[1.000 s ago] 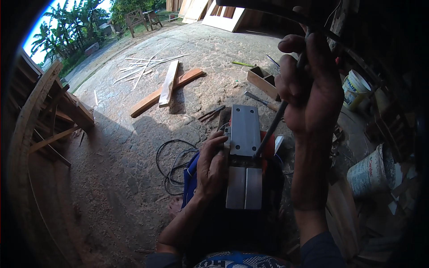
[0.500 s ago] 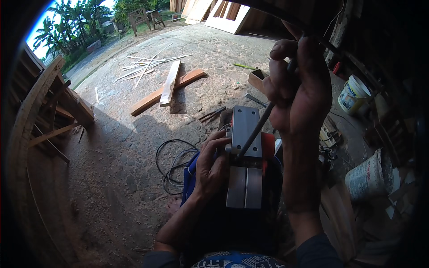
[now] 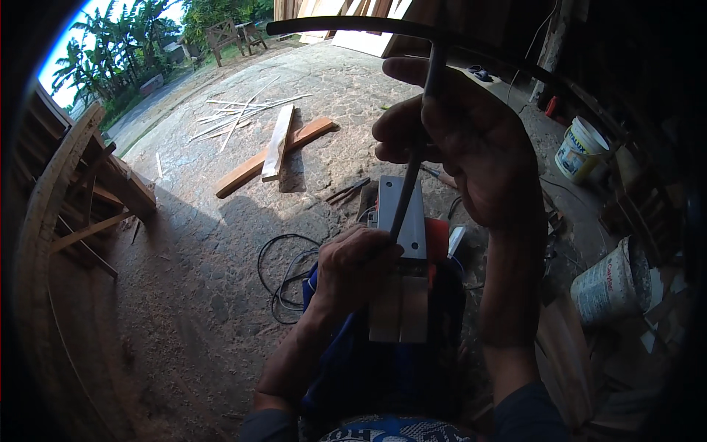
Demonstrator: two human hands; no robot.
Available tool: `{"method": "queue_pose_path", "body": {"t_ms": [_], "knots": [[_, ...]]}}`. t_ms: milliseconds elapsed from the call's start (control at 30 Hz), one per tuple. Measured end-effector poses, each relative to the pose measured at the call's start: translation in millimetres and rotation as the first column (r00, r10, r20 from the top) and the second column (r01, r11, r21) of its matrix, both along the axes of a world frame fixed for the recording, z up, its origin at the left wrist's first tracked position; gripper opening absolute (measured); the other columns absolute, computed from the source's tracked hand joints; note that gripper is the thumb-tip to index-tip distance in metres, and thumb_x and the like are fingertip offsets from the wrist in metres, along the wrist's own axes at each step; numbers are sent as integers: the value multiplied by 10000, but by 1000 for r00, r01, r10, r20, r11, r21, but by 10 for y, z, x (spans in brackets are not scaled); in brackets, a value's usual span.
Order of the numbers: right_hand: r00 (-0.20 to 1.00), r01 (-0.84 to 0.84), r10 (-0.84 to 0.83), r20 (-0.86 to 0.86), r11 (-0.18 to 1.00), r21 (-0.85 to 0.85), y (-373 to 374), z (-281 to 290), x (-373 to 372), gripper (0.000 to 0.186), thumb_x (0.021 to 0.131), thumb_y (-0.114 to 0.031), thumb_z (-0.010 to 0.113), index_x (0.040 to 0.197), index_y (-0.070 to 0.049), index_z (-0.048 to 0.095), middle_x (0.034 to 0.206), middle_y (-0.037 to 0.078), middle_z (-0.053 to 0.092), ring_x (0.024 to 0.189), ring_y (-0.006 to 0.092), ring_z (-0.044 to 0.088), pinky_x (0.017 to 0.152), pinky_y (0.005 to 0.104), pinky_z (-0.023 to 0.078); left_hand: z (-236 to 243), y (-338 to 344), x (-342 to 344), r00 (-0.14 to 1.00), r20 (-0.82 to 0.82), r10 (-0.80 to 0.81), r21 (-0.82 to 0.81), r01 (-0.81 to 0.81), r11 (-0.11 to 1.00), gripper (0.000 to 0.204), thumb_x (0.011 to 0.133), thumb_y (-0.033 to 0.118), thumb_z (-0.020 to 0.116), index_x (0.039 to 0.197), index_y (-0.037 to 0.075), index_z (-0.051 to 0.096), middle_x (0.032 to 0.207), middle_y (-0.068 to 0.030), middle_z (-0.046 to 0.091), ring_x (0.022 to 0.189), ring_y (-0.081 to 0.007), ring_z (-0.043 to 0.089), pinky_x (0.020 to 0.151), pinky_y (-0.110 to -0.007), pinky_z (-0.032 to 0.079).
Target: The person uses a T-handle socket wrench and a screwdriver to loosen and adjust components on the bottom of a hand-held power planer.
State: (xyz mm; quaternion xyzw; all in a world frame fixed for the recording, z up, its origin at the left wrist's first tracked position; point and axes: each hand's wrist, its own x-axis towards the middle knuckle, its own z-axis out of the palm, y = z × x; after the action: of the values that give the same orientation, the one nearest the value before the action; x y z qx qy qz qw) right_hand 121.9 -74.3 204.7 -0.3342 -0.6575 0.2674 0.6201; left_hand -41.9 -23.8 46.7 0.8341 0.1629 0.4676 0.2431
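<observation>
A long dark T-handle wrench point(image 3: 409, 193) rises from the upturned power planer, its crossbar reaching across the top of the view. My left hand point(image 3: 353, 264) is closed around the wrench's lower end, over the planer's near part. Higher up, my right hand point(image 3: 479, 147) has its fingers stretched out and apart, with the rod lying across them. The planer point(image 3: 416, 228) rests at my lap with its flat metal sole facing up and a red body showing at its right side. My left fingers hide the wrench's tip.
A black cable point(image 3: 272, 272) lies coiled on the rough floor at left. Farther off are two crossed wood pieces point(image 3: 276, 151) and several thin strips point(image 3: 239, 110). Pliers point(image 3: 347, 190) lie beyond the planer. Two buckets point(image 3: 582, 151) stand at right; a wooden frame point(image 3: 103, 177) is at left.
My left hand has moved from the planer's side onto the wrench's lower end. My right hand's fingers have opened from their grip, and the wrench has turned, its crossbar now reaching left.
</observation>
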Motion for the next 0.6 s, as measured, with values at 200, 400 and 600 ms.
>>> {"method": "queue_pose_path", "body": {"t_ms": [200, 400, 600], "knots": [[989, 73, -54, 136, 989, -132, -83, -23, 85, 211, 951, -82, 715, 1145, -1, 690, 976, 109, 755, 956, 170, 734, 867, 343, 604, 59, -40, 43, 984, 112, -136, -139, 151, 979, 238, 860, 79, 763, 1080, 63, 675, 905, -93, 729, 820, -236, 739, 712, -359, 591], [927, 313, -318, 199, 948, 58, -74, -110, -88, 164, 876, -58, 810, 917, -41, 652, 781, 1, 650, 745, 58, 612, 684, 253, 518, -35, -38, 4, 998, 45, -37, -168, 44, 985, 231, 880, 101, 750, 1103, 67, 700, 939, -100, 742, 888, -243, 758, 743, -354, 599], [842, 403, -451, 297, 891, 210, -22, -140, -195, 202, 943, -226, 770, 988, -90, 626, 818, -4, 624, 743, 57, 576, 665, 245, 490, 137, 50, -72, 969, -33, -247, -221, 234, 947, 225, 915, 160, 725, 1119, 63, 715, 1005, -116, 759, 919, -253, 764, 759, -354, 605]]}}
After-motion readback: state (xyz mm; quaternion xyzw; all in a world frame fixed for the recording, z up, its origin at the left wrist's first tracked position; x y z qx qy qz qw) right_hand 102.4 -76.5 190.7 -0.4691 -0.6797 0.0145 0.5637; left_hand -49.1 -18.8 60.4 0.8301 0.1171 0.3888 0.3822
